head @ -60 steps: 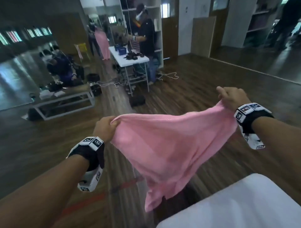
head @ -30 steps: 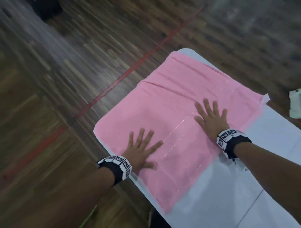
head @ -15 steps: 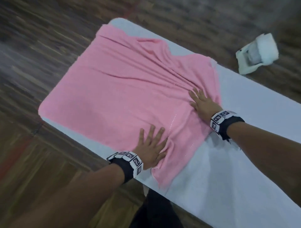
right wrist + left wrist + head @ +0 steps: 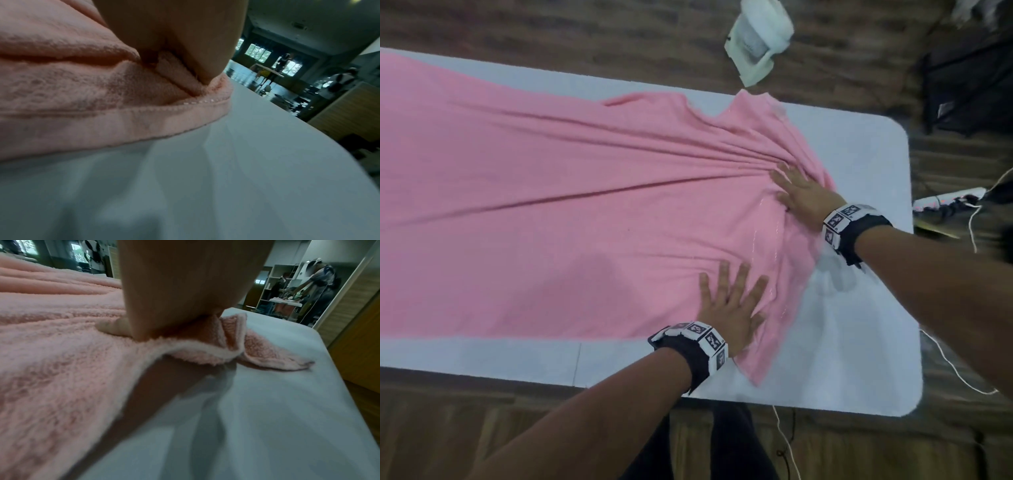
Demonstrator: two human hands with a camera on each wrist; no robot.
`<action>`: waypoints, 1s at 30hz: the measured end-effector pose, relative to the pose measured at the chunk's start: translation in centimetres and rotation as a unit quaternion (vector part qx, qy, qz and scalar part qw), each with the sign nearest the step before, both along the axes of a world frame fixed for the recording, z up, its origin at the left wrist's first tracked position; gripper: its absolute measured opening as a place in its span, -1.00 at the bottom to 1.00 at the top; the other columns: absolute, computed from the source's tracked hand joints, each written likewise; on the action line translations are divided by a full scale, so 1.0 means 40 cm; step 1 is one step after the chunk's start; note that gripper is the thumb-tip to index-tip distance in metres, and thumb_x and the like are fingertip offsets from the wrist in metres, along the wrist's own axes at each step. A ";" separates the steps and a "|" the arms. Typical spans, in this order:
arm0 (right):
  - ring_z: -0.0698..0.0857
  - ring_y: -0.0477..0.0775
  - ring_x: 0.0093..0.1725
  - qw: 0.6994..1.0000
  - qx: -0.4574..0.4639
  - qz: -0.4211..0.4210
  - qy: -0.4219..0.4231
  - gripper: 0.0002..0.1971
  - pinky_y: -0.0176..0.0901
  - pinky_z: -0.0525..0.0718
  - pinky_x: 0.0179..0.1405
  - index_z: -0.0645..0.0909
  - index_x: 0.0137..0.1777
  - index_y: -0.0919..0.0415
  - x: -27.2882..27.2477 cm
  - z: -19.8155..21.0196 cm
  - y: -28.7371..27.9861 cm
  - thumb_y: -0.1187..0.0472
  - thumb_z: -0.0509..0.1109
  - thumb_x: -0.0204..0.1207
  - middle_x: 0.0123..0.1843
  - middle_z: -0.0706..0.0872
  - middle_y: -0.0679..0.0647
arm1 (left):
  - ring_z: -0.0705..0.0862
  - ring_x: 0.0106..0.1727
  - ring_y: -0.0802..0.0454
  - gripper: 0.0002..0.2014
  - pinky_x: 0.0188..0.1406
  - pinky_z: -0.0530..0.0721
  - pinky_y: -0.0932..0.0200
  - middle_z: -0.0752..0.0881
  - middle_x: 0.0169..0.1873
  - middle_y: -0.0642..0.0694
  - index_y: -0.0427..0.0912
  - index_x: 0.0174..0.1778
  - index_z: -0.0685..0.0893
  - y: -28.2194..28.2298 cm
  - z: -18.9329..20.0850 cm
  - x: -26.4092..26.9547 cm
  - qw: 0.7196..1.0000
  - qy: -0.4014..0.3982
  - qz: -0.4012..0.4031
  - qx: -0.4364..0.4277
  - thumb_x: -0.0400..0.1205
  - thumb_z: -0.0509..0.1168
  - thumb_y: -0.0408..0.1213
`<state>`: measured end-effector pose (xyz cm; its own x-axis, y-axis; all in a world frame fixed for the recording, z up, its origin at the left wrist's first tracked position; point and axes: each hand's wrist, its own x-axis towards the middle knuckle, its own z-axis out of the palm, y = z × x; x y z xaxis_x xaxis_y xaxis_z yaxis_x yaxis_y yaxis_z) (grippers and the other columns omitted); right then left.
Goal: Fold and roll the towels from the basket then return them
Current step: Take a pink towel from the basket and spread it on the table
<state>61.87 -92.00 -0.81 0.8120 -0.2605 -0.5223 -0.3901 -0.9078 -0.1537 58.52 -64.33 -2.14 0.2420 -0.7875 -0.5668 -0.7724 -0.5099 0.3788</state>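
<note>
A large pink towel [image 4: 551, 219] lies spread over the white table [image 4: 859, 342], running off the left of the head view. Its right end is bunched into long creases. My left hand [image 4: 729, 301] lies flat on the towel near its front right corner, fingers spread. My right hand [image 4: 804, 195] presses flat on the gathered folds further back, fingers straight. In the left wrist view the towel [image 4: 51, 369] has a folded-over corner on the table [image 4: 267, 418]. In the right wrist view the palm rests on the towel's hemmed edge [image 4: 102, 126].
A white basket [image 4: 756, 41] lies tipped on the wooden floor beyond the table's far edge. A dark bag [image 4: 969, 78] and a power strip with cables [image 4: 948, 202] lie on the floor to the right. People stand at another table [image 4: 287, 300] in the distance.
The towel went from held up in the air to spread on the table. Both hands have slid toward its right end, pulling the cloth into creases.
</note>
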 end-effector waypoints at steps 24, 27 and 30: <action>0.57 0.07 0.00 0.878 0.099 -0.429 -0.190 -0.52 -0.16 0.52 0.04 0.47 0.33 0.22 -0.729 0.016 0.467 0.37 0.51 0.44 0.27 0.41 0.14 | 0.58 0.03 -0.27 -0.61 -0.02 0.65 -0.17 0.66 0.07 -0.24 -0.28 0.18 0.66 0.424 0.067 0.042 0.986 -0.068 0.085 -0.128 0.42 0.47 -0.48; 0.60 0.18 -0.01 0.881 0.074 -0.437 -0.169 -0.63 0.00 0.61 0.02 0.53 0.14 0.24 -0.738 0.002 0.449 0.29 0.57 0.40 0.09 0.51 0.16 | 0.60 -0.01 -0.29 -0.67 -0.06 0.63 -0.14 0.69 -0.01 -0.27 -0.34 0.12 0.69 0.435 0.065 0.056 0.982 -0.091 0.089 -0.141 0.44 0.44 -0.55; 0.65 0.29 -0.01 0.908 0.042 -0.388 -0.156 -0.82 0.00 0.58 0.00 0.62 0.08 0.33 -0.742 -0.006 0.439 0.33 0.46 0.51 0.00 0.60 0.22 | 0.65 -0.18 -0.32 -0.77 -0.28 0.63 -0.09 0.70 -0.21 -0.29 -0.36 -0.05 0.73 0.413 0.058 0.061 0.982 -0.108 0.094 -0.120 0.40 0.41 -0.62</action>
<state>32.18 -74.45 -1.05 0.5128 -0.7870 -0.3430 -0.8327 -0.3589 -0.4216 60.95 -47.81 0.18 0.4900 -0.8221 -0.2898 -0.7482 -0.5673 0.3440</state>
